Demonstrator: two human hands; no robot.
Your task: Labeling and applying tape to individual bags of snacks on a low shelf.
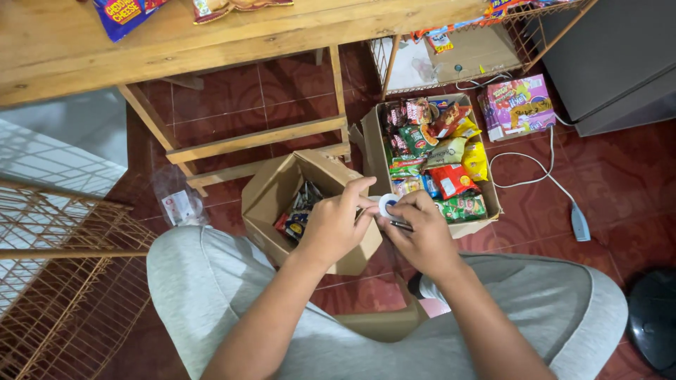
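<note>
Two hands are meeting above the grey-clad knees: the left hand (336,225) and the right hand (421,236) are both pinching a small white round object (387,205). Just beyond, a small open cardboard box (271,193) is sitting beside a carton of snack packets (486,211) on the red tile floor (620,183), under a wooden bench (211,35).

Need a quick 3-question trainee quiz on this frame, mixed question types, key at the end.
1. True or false: both hands touch the small round white object.
2. Which box lies nearer the left hand? A) small brown carton B) open box of snack packets C) pink box
3. Fill in: the white cable lies on the red ____ floor.

Key: 1 true. The right hand meets it too. 2 A. 3 tiled.
</note>
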